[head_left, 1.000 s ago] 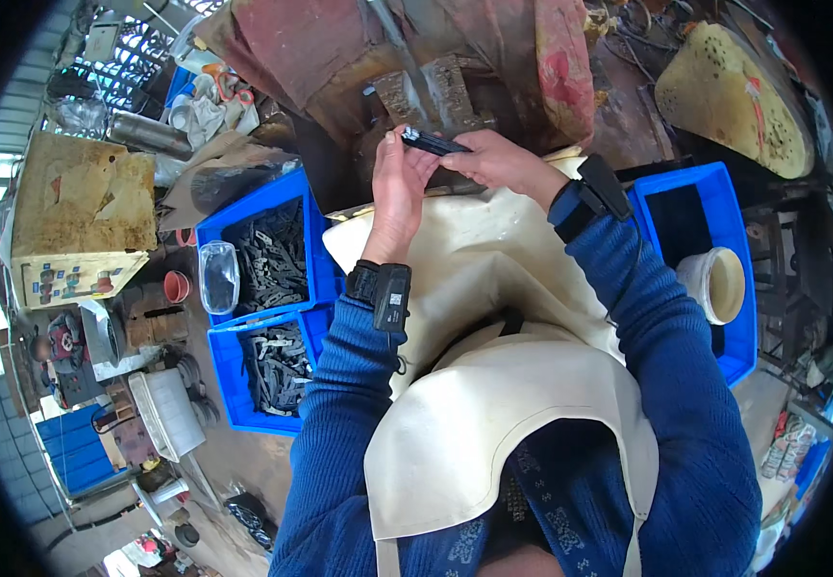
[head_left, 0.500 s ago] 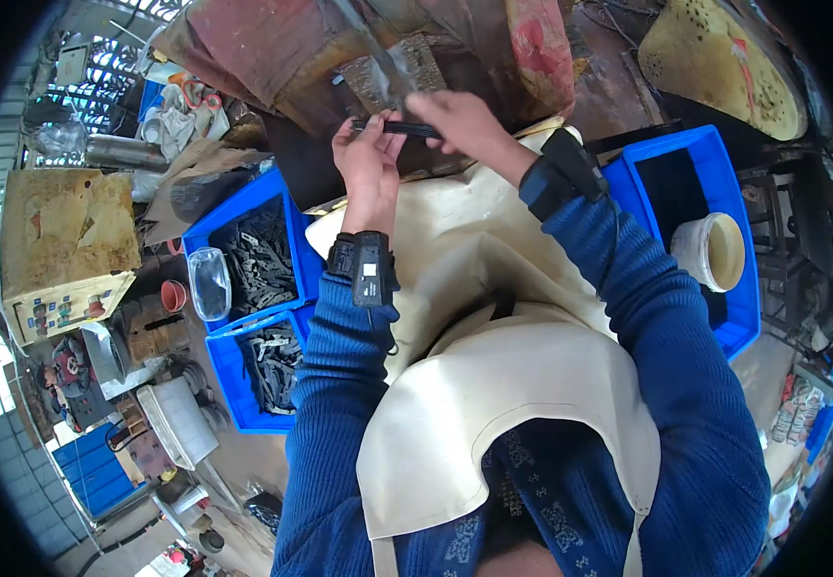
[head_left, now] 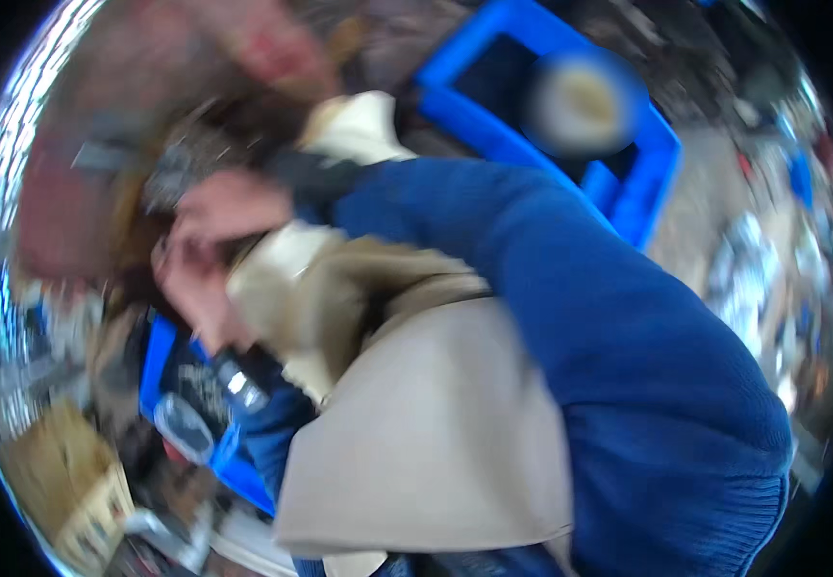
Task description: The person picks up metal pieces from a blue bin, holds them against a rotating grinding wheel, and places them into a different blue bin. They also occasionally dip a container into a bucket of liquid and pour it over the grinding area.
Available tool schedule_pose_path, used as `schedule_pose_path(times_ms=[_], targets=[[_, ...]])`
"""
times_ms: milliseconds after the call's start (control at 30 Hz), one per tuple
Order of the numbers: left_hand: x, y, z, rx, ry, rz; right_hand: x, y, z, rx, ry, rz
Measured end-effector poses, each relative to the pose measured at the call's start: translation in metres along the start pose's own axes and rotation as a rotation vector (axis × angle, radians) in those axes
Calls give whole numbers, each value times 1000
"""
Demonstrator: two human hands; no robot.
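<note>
Nearly everything has shifted since half a second ago: the bare left hand (head_left: 200, 293) and bare right hand (head_left: 234, 205) now sit lower and further left, and the surroundings have swung round with them. Motion smears the slim black bundle, seen between the hands in that earlier frame, so its outline and finish cannot be made out; whether it lies in the space where the hands meet cannot be told. Both hands are close together, the right one above the left, with fingers bent, but whether they are clamped on anything or apart is too blurred to tell.

Just beyond the hands lies a rough, mottled grey plate (head_left: 181, 173), and past it hangs slack maroon cloth (head_left: 56, 212). Nearer the body, a smooth cream apron (head_left: 426, 433) falls in broad, soft folds. Ribbed blue knit sleeves (head_left: 570, 279) cover the arms. To the right, a rectangular blue plastic bin (head_left: 664, 183) holds a round whitish tub (head_left: 584, 104) with a yellowish inside. On the left, a clear oval container (head_left: 184, 428) sits at another blue plastic bin (head_left: 154, 365), near a stained tan box (head_left: 61, 462).
</note>
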State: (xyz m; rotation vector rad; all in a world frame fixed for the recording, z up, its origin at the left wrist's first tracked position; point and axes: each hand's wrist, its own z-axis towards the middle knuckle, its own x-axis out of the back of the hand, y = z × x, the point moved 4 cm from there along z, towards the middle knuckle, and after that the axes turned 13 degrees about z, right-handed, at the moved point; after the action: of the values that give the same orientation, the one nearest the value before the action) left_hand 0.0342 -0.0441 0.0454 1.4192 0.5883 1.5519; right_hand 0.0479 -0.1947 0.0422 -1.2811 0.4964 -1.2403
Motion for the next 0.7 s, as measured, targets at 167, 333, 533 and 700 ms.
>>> schedule_pose_path(times_ms=[167, 333, 533, 700], targets=[[-5, -47, 6, 395, 131, -728, -6, -3, -3, -52, 48, 2], [14, -71, 4, 462, 86, -690, -23, 0, 1, -51, -158, -267], [19, -75, 10, 492, 108, -726, -22, -3, 3, -23, -120, -291], [8, -36, 15, 448, 77, -737, -8, -24, -6, 41, 2, -304]])
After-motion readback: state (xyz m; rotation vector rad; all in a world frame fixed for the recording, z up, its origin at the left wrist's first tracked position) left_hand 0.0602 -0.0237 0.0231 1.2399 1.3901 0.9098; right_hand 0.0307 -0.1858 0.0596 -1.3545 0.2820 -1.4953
